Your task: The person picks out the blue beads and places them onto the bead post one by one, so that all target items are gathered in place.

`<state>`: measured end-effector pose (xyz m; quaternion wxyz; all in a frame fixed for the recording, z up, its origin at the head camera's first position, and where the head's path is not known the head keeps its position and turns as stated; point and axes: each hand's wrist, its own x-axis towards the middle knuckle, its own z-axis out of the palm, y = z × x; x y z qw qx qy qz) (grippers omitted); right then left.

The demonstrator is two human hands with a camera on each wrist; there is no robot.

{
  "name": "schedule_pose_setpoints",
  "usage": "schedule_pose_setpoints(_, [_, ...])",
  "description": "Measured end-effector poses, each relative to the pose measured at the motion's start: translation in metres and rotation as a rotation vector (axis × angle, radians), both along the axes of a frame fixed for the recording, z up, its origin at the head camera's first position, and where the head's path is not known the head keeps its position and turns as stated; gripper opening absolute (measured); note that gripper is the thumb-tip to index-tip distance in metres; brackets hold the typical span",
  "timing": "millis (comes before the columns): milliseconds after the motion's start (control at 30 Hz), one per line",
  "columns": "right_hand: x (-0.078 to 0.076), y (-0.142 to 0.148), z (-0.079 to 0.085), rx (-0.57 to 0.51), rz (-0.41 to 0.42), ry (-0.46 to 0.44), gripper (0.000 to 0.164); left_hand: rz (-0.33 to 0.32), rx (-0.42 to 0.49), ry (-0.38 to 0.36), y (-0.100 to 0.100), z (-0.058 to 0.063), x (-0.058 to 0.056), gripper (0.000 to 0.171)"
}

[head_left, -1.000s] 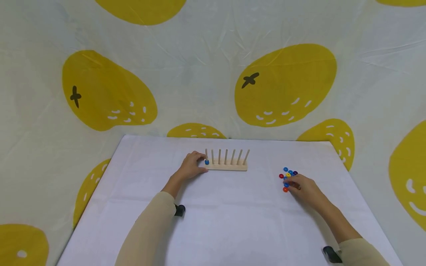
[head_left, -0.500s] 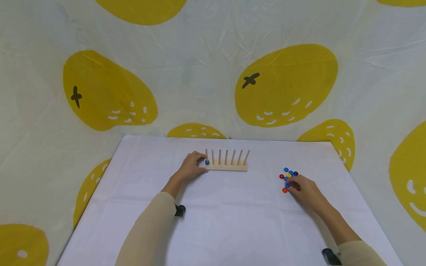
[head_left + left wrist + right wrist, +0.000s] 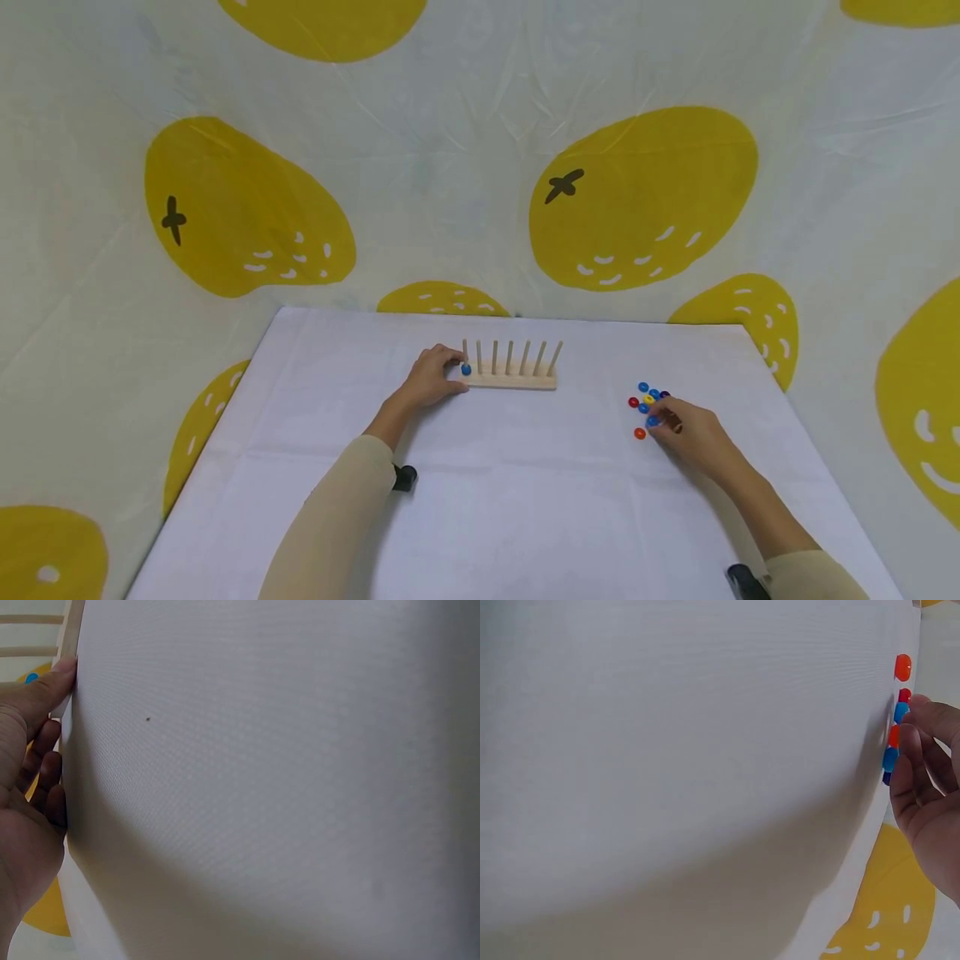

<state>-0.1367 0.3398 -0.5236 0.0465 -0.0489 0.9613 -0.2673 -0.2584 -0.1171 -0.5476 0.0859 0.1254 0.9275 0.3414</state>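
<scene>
A wooden peg board [image 3: 517, 382] with a row of upright pegs stands near the back of the table, a blue bead [image 3: 466, 369] at the foot of its leftmost peg. My left hand [image 3: 427, 379] grips the board's left end, thumb at the front edge. In the left wrist view the thumb meets the board's edge [image 3: 71, 630]. Far to the right, my right hand [image 3: 699, 429] pinches another blue bead [image 3: 652, 422] between thumb and fingers. Beside it lie a loose orange bead [image 3: 639, 433], a red bead [image 3: 633, 402] and a yellow bead [image 3: 649, 400]. My fingers partly cover the pile.
Several more blue beads [image 3: 643, 387] and a dark one [image 3: 665, 395] lie in the same cluster. A white cloth [image 3: 525, 483] covers the table. Behind it hangs a pale curtain [image 3: 465, 183] with yellow fruit prints.
My right hand has drawn the pinched blue bead slightly right, apart from the orange bead, which has shifted slightly left and nearer. My left hand stays on the board.
</scene>
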Motion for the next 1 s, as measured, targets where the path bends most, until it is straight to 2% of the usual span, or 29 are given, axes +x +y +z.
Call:
schedule_pose_setpoints(200, [-0.004, -0.003, 0.008, 0.004, 0.025, 0.053, 0.022, -0.004, 0.002, 0.007, -0.001, -0.003, 0.001, 0.054])
schedule_pose_setpoints(500, [-0.015, -0.017, 0.019, -0.026, 0.098, 0.236, 0.024, 0.001, 0.003, -0.002, 0.0, -0.006, -0.001, 0.055])
schedule_pose_setpoints(800, [-0.033, -0.044, 0.041, -0.066, 0.121, 0.162, 0.023, 0.0, -0.009, -0.002, 0.0, -0.003, -0.002, 0.056])
schedule_pose_setpoints(1000, [-0.045, -0.061, 0.052, -0.097, 0.137, 0.156, 0.023, -0.004, -0.01, -0.004, -0.001, -0.001, -0.002, 0.056])
